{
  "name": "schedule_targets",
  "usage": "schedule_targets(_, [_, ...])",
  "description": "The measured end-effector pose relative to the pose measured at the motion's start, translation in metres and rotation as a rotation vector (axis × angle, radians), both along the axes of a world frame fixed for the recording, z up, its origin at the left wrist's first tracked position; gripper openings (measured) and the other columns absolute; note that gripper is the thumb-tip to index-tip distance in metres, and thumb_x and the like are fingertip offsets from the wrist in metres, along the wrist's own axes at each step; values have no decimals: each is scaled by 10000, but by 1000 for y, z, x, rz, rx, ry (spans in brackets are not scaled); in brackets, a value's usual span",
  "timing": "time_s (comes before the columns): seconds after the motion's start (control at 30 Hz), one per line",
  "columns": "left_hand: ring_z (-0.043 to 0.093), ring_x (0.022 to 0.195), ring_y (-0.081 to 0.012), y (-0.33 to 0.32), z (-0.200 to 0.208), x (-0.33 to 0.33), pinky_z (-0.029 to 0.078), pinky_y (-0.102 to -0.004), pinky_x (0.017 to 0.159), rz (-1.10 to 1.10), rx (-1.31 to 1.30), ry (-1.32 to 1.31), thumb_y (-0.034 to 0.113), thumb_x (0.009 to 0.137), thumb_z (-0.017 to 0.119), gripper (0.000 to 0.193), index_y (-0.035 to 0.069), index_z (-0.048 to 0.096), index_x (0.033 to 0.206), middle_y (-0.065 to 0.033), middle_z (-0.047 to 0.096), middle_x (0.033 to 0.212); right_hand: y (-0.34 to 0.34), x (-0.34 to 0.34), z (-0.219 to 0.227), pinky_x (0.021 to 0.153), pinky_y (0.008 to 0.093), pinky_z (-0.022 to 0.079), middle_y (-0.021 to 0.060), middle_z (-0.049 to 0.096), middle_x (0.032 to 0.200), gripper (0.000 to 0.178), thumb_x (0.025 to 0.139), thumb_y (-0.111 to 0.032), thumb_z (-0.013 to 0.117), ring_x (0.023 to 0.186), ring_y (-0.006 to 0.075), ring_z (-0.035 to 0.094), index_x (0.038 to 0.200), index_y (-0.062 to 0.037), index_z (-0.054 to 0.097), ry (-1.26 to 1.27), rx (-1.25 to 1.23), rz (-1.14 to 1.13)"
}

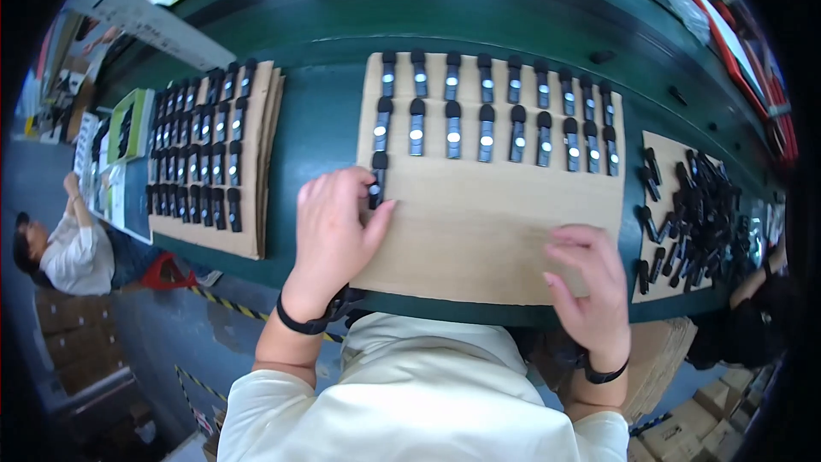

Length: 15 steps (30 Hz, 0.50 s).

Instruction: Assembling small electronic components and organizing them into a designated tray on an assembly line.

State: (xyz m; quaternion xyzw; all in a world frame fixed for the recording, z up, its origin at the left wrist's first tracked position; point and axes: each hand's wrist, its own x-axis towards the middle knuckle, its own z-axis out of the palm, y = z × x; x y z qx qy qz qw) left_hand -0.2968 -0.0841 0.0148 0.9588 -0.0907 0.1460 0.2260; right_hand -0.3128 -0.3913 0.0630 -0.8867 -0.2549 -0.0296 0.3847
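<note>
Two rows of small black wireless microphones lie on a brown cardboard sheet. Each has a dark foam-like top and a bright round spot on its body. A further microphone starts a third row at the sheet's left side. My left hand is at this one, its index finger and thumb around the lower body. Over the sheet's right part hovers my right hand, fingers curved and apart, slightly blurred, with nothing visible in it.
A loose heap of microphones covers another cardboard sheet at the right. Stacked cardboard at the left carries several filled rows. Past it stands a green tray. The green table lies beneath. A person works at far left.
</note>
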Motion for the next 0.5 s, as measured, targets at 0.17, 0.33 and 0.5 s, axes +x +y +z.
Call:
schedule_targets(0.17, [565,775,-260,0,0,-2,406,-394,780,6,-28,-9,146,747,780,343,63,559,995,-67,570,816,-53,40,33,895,365,474,157,618,1109,244,792,6,659,1030,302,597,1033,5,624,-130,-249,-80])
schedule_targets(0.33, [545,749,-252,-3,9,-5,404,-375,770,40,-76,-30,108,737,773,307,56,563,954,-72,566,819,-99,121,38,883,319,473,108,609,1043,211,850,-3,632,972,215,595,1061,-1,614,12,-243,-164])
schedule_targets(0.5, [523,719,-244,-6,21,-9,404,-371,749,1,-174,-58,70,721,763,277,56,560,909,-72,560,807,-120,225,4,889,310,482,103,606,1053,222,875,-41,640,961,207,597,1092,-10,604,66,-370,-194])
